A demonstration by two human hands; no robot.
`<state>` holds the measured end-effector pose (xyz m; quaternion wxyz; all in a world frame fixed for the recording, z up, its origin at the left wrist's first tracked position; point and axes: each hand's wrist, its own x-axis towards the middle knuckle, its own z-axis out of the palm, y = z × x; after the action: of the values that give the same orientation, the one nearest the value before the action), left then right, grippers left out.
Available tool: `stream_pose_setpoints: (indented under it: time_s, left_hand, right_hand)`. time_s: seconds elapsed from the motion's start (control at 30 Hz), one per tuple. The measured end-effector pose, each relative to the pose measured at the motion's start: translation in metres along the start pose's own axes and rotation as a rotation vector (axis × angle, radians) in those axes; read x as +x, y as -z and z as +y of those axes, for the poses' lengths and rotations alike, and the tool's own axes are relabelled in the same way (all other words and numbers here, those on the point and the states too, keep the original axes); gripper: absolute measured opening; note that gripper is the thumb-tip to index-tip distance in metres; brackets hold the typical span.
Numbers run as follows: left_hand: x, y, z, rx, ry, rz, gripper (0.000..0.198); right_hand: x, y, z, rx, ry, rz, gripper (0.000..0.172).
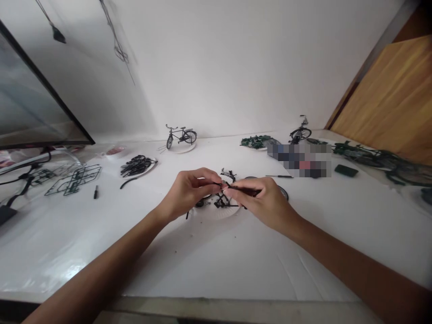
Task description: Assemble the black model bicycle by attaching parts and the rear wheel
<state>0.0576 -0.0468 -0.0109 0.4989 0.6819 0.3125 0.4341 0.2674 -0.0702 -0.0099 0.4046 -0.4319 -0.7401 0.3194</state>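
Observation:
My left hand and my right hand meet over a white paper plate in the middle of the white table. Both are closed in a pinch on a thin black model part held between them. The right hand also grips a dark slender tool or rod along its fingers. Small black model bicycle parts lie on the plate under the hands, partly hidden.
A finished model bicycle stands at the back on a plate. Another plate of black parts and green part frames lie left. A second model bicycle, green parts and a monitor are around.

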Motion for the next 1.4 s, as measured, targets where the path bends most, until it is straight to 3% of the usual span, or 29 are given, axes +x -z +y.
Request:
stream_pose_setpoints:
  time_s: [0.1, 0.2, 0.5, 0.63, 0.77, 1.0, 1.2, 1.4]
  left_hand:
    - [0.0, 0.003, 0.0, -0.083, 0.079, 0.033, 0.013]
    - [0.001, 0.007, -0.003, -0.168, 0.124, -0.002, 0.02]
    - [0.005, 0.01, -0.004, -0.283, 0.164, 0.015, 0.02]
    - [0.007, 0.015, -0.008, -0.355, 0.2, 0.049, 0.024]
    - [0.008, 0.016, -0.013, -0.396, 0.202, 0.011, 0.023]
    - [0.006, 0.008, -0.011, -0.271, 0.16, -0.02, 0.022]
    - [0.005, 0.005, -0.005, -0.169, 0.074, -0.086, 0.024]
    - [0.002, 0.004, -0.003, -0.133, 0.036, -0.126, 0.022]
  right_hand:
    - [0.001, -0.002, 0.003, 0.128, -0.104, -0.01, 0.026]
    - [0.002, -0.003, 0.008, 0.247, -0.188, -0.05, 0.031]
    - [0.006, 0.004, 0.013, 0.271, -0.13, -0.217, 0.024]
    - [0.006, 0.004, 0.011, 0.247, -0.197, -0.188, 0.025]
    - [0.006, 0.003, 0.01, 0.231, -0.246, -0.107, 0.03]
    - [0.007, 0.001, 0.013, 0.341, -0.291, -0.084, 0.035]
    - [0.006, 0.002, 0.019, 0.489, -0.348, -0.155, 0.034]
    - [0.006, 0.006, 0.014, 0.492, -0.368, -0.203, 0.035]
